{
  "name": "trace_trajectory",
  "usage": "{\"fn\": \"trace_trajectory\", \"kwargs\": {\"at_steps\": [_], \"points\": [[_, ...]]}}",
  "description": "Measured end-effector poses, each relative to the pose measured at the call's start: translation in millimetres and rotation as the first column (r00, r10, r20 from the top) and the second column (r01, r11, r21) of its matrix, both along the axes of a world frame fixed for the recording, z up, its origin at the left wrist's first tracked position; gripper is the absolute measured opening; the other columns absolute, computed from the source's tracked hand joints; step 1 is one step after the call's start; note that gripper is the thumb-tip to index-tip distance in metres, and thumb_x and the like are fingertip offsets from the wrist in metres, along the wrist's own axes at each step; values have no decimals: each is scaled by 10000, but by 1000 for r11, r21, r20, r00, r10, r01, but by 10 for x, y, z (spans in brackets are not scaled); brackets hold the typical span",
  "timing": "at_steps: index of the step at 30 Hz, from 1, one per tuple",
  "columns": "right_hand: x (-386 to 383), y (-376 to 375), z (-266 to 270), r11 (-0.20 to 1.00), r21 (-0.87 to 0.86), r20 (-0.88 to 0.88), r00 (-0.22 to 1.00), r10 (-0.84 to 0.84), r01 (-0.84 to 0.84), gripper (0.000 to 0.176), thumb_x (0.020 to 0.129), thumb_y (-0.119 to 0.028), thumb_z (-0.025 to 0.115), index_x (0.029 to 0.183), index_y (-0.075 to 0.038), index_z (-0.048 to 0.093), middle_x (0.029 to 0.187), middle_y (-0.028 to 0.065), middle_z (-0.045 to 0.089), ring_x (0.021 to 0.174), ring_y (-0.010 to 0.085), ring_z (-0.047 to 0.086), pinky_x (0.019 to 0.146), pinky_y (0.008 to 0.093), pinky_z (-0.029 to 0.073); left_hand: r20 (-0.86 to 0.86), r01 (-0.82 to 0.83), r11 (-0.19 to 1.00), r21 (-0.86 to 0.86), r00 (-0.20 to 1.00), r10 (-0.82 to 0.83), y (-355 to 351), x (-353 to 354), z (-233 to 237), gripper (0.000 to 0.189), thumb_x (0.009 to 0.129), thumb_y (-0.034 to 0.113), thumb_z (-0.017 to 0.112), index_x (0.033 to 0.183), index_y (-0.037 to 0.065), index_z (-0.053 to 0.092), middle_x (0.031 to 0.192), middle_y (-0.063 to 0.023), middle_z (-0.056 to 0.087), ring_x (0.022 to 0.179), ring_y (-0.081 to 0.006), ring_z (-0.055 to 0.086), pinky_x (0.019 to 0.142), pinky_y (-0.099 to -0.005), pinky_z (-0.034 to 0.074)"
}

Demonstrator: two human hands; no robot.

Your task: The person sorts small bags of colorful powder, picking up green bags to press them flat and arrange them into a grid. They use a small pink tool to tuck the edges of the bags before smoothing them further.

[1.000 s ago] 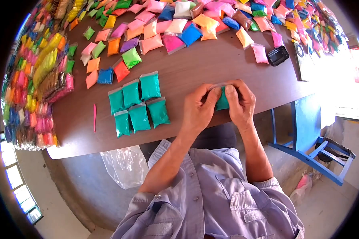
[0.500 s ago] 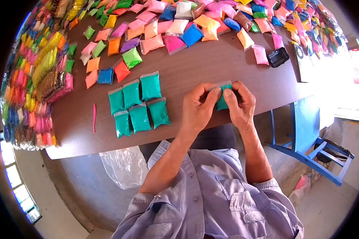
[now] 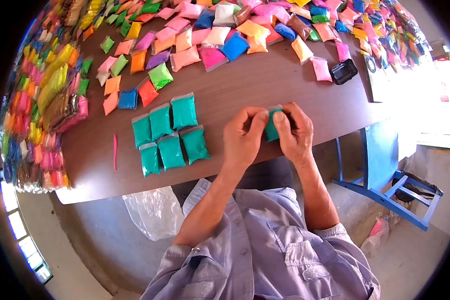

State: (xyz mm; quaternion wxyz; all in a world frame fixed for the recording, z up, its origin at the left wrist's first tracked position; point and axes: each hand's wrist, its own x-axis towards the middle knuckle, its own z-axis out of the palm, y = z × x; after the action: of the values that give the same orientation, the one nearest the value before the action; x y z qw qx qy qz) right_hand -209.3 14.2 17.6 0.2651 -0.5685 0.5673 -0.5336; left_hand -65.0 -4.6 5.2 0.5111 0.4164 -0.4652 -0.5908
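A small clear packet of teal material (image 3: 271, 131) is held up between both hands over the table's near side. My left hand (image 3: 245, 132) is closed on its left edge, thumb on top. My right hand (image 3: 296, 131) pinches the upper right side, and its fingers hide part of the packet. To the left of my hands lie several similar teal packets (image 3: 172, 151) in two rows on the brown table (image 3: 245, 85). Beyond them at the left is a thin pink stick-like tool (image 3: 115, 152), touched by neither hand.
Many colourful packets (image 3: 185, 57) cover the table's far side, and a tall pile of bagged packets (image 3: 50, 105) stands at the left edge. A black tray (image 3: 344, 72) sits at right. Off the table are a blue stool (image 3: 380, 160) and a clear plastic bag (image 3: 154, 212).
The whole view has shifted slightly. Both hands still hold the teal packet, and the thumbs have moved a little along its top edge. The packets on the table lie as before.
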Motion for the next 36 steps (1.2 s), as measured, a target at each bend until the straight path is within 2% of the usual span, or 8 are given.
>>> {"fn": "trace_trajectory", "kwargs": {"at_steps": [5, 9, 10, 14, 21, 26, 33, 36], "points": [[-13, 16, -29, 998, 15, 41, 997, -67, 66, 191, 1011, -167, 674, 955, 15, 674, 727, 58, 584, 678, 113, 549, 625, 288, 461, -63, -16, 999, 46, 998, 19, 8, -33, 85, 189, 1027, 150, 700, 1058, -37, 693, 892, -22, 710, 827, -60, 627, 735, -242, 525], [-13, 5, -38, 994, 31, 50, 993, -107, 105, 195, 1016, -169, 665, 953, 15, 670, 746, 39, 580, 700, 99, 529, 640, 277, 456, 36, 104, 994, 10, 994, -105, -11, 11, 84, 211, 1016, 186, 727, 1018, -22, 696, 837, 0, 689, 770, -48, 590, 669, -239, 489], [6, 1, -14, 996, 20, 97, 991, -88, 86, 189, 1019, -161, 660, 955, 16, 671, 763, 31, 591, 715, 98, 533, 651, 274, 457, 117, 159, 987, -7, 981, -158, -13, 36, 77, 214, 1012, 192, 734, 1009, -18, 697, 819, 6, 682, 751, -44, 575, 647, -240, 474], [-46, 16, 16, 997, 76, 133, 991, 23, -34, 185, 1028, -156, 655, 986, 22, 680, 802, 14, 609, 759, 92, 543, 684, 268, 464, 40, 86, 996, -32, 996, -85, -14, 4, -101, 189, 1004, 175, 734, 990, -11, 696, 797, 14, 668, 728, -38, 545, 621, -243, 447], [-93, 29, -18, 997, 77, 122, 992, -16, 6, 213, 1029, -176, 672, 1061, 32, 702, 817, 6, 615, 785, 83, 550, 701, 255, 468, 69, 131, 991, -22, 989, -129, -3, -5, 79, 195, 988, 167, 755, 1005, -19, 699, 840, -29, 725, 777, -65, 639, 664, -256, 512], [-57, 23, -25, 993, 108, 266, 964, 17, -47, 226, 1031, -180, 669, 1079, 38, 705, 893, 14, 633, 834, 79, 561, 716, 246, 465, 59, 136, 991, -6, 989, -136, -17, -2, -1, 193, 990, 160, 752, 1040, -20, 703, 860, -32, 733, 799, -66, 647, 684, -251, 520], [-67, 14, -30, 996, 59, 233, 971, 57, -73, 247, 1036, -187, 665, 1128, 38, 711, 908, 20, 650, 834, 77, 570, 725, 249, 476, -21, 161, 987, -6, 987, -161, 3, 2, 19, 201, 993, 135, 738, 1109, -21, 685, 927, -38, 744, 844, -74, 669, 735, -252, 536], [-61, 19, -18, 992, 123, 177, 984, -24, 2, 240, 1034, -177, 666, 1129, 38, 711, 916, 27, 663, 840, 79, 580, 738, 245, 482, 8, 195, 980, 38, 981, -195, -12, 16, 96, 207, 984, 115, 741, 1127, -22, 679, 947, -47, 750, 871, -88, 689, 765, -261, 551]]}}
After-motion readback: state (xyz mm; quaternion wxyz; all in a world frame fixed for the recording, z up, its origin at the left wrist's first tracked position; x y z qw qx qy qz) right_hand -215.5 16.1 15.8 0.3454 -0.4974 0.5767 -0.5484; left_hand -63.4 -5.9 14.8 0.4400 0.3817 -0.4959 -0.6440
